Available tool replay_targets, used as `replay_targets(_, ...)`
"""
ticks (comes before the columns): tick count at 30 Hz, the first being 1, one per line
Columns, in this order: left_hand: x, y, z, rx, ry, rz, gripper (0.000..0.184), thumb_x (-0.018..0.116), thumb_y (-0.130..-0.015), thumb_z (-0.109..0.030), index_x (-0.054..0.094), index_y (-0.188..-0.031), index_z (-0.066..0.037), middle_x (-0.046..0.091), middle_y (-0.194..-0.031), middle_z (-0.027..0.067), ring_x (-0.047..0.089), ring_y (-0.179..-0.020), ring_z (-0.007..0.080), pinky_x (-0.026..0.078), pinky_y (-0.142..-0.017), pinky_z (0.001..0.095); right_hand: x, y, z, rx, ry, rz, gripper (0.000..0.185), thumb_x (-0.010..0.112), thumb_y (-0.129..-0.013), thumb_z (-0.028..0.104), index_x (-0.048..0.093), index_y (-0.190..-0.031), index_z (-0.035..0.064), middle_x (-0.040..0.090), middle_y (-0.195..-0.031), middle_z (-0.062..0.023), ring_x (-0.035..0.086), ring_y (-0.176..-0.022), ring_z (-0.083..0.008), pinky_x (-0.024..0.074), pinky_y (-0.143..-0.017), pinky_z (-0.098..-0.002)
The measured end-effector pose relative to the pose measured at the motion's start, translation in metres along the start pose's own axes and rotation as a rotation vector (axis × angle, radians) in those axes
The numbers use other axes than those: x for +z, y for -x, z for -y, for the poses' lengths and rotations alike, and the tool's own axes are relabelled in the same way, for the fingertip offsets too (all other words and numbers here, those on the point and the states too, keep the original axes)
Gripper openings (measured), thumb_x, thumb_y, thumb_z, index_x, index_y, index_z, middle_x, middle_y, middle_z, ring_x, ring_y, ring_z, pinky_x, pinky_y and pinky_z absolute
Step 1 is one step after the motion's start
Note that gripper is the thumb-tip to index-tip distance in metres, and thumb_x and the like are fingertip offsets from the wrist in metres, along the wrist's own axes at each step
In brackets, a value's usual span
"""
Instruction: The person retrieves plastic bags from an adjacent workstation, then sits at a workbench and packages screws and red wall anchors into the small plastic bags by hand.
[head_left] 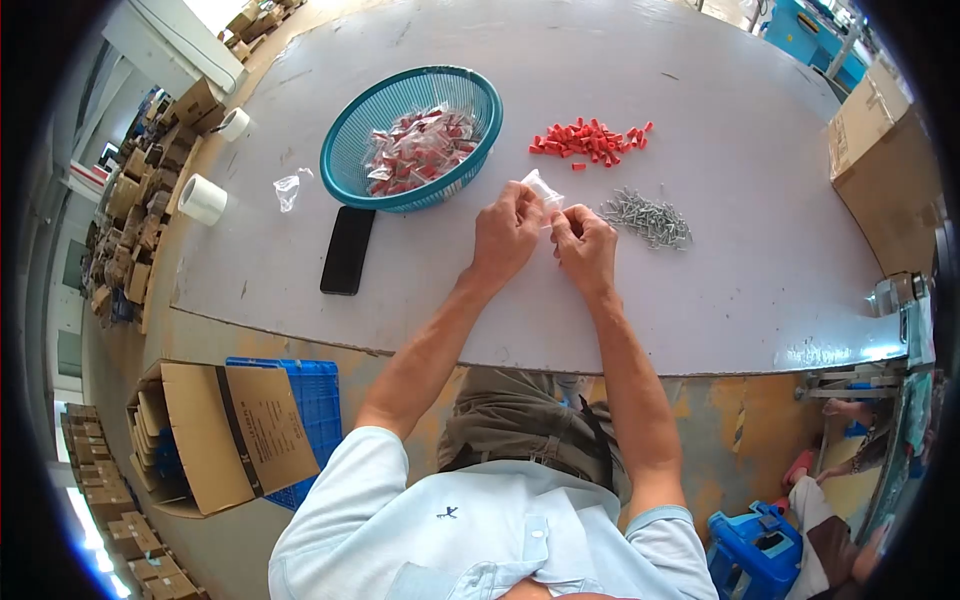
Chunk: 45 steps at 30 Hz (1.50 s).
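Between fingers [513,197], plastic bag [542,188] (clear); pinched

- Bright, diffuse light is covering the tabletop [720,310] around the left hand [508,232] and right hand [586,240].
- Glare is flaring at its corner, well right of the right hand.
- Fisheye is bowing its edge below the hands; black is rounding the corners.

On the table [740,300], the basket [345,150] with packets [420,150] in it lay left of the caps [590,142], the phone [348,250] just before it, tape rolls [203,200] farther left. Fasteners [650,218] lay before the caps; a carton [890,180] stood far right.
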<state>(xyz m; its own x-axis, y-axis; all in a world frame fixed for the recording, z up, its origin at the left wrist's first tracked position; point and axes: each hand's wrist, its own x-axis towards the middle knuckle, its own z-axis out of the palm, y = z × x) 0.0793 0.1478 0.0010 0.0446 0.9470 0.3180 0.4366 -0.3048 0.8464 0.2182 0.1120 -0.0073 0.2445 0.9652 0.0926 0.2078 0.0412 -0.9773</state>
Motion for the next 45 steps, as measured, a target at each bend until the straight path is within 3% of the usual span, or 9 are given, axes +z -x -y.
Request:
replay_targets(4,-0.005,0.003,-0.003,0.024,-0.097,0.103,0.013,0.072,-0.094,-0.013,0.069,-0.094,0.0,0.071,-0.076,0.0099,0.066,-0.065,0.0157,0.053,-0.061,0.0308,0.0,0.0,0.001,-0.019,0.01,-0.005,0.022,0.067,-0.099,0.017,0.072,-0.089,-0.0021,0.067,-0.065,-0.0053,0.062,-0.056,-0.0098,0.0503,-0.054,-0.0299)
replay_targets(13,-0.008,0.001,0.005,0.119,-0.127,-0.077,0.014,0.07,-0.095,-0.013,0.07,-0.098,0.001,0.071,-0.08,0.0139,0.069,-0.067,0.0229,0.055,-0.065,0.0365,0.003,0.003,0.002,-0.076,0.064,-0.028,0.021,0.068,-0.097,0.016,0.071,-0.087,-0.0023,0.067,-0.064,-0.0044,0.06,-0.056,-0.0085,0.0495,-0.056,-0.0295)
replay_targets(19,-0.007,0.005,-0.005,0.05,0.123,-0.084,0.007,0.065,-0.095,-0.007,0.065,-0.094,0.0,0.07,-0.083,0.0192,0.069,-0.073,0.0366,0.054,-0.068,0.0433,0.006,0.001,-0.008,-0.155,0.047,-0.087,0.015,0.071,-0.094,0.014,0.069,-0.088,0.0005,0.066,-0.065,-0.0054,0.06,-0.057,-0.0101,0.049,-0.056,-0.0301)
replay_targets(21,-0.003,0.006,0.004,0.183,0.04,-0.145,0.008,0.065,-0.096,-0.008,0.068,-0.098,-0.001,0.067,-0.079,0.0138,0.064,-0.07,0.0184,0.052,-0.066,0.035,0.011,0.001,-0.008,-0.35,0.045,-0.239,0.015,0.072,-0.092,0.013,0.062,-0.089,0.002,0.062,-0.065,-0.0089,0.059,-0.056,-0.0147,0.0489,-0.054,-0.0336)
replay_targets(25,0.0,0.006,0.012,0.151,-0.002,-0.059,0.008,0.067,-0.093,-0.008,0.069,-0.097,-0.001,0.064,-0.078,0.0044,0.057,-0.071,0.0118,0.049,-0.065,0.0302,0.018,0.0,-0.028,-0.525,0.193,-0.312,0.006,0.064,-0.091,0.008,0.059,-0.089,0.0083,0.062,-0.083,-0.0182,0.064,-0.068,-0.0397,0.0512,-0.06,-0.0501)
replay_targets(26,-0.004,0.001,0.014,0.171,-0.067,-0.035,0.008,0.066,-0.095,-0.009,0.068,-0.097,-0.001,0.062,-0.077,0.0115,0.057,-0.069,0.0172,0.049,-0.065,0.0348,0.022,-0.004,-0.036,-0.574,0.325,-0.279,0.005,0.066,-0.088,0.008,0.064,-0.093,0.0095,0.064,-0.088,-0.0173,0.067,-0.073,-0.0404,0.0547,-0.063,-0.0502)
replay_targets(30,-0.002,0.007,0.001,0.081,0.059,-0.036,0.011,0.066,-0.099,-0.01,0.067,-0.099,0.0,0.067,-0.082,0.0039,0.063,-0.074,0.0122,0.053,-0.07,0.0298,0.005,0.018,-0.002,-0.575,0.272,-0.218,0.028,0.065,-0.088,0.004,0.073,-0.112,0.0131,0.065,-0.095,-0.0118,0.07,-0.078,-0.0344,0.0592,-0.068,-0.0459)
replay_targets(41,-0.006,0.022,-0.012,0.424,-0.106,0.019,0.007,0.069,-0.097,-0.007,0.067,-0.099,-0.001,0.069,-0.085,0.0097,0.065,-0.07,0.0187,0.054,-0.069,0.0331,0.001,0.013,-0.011,-0.575,0.161,-0.151,0.022,0.069,-0.093,0.01,0.076,-0.113,0.0074,0.072,-0.093,-0.0145,0.072,-0.077,-0.0292,0.0593,-0.071,-0.0414)
replay_targets(45,-0.009,0.022,-0.022,0.492,0.059,-0.018,0.016,0.072,-0.096,-0.011,0.068,-0.106,0.0,0.07,-0.096,0.0111,0.067,-0.086,0.0217,0.054,-0.082,0.035,-0.01,0.012,-0.008,-0.275,-0.242,0.025,0.025,0.065,-0.097,0.006,0.072,-0.12,0.0023,0.074,-0.093,-0.0109,0.072,-0.073,-0.0165,0.0604,-0.065,-0.0333)
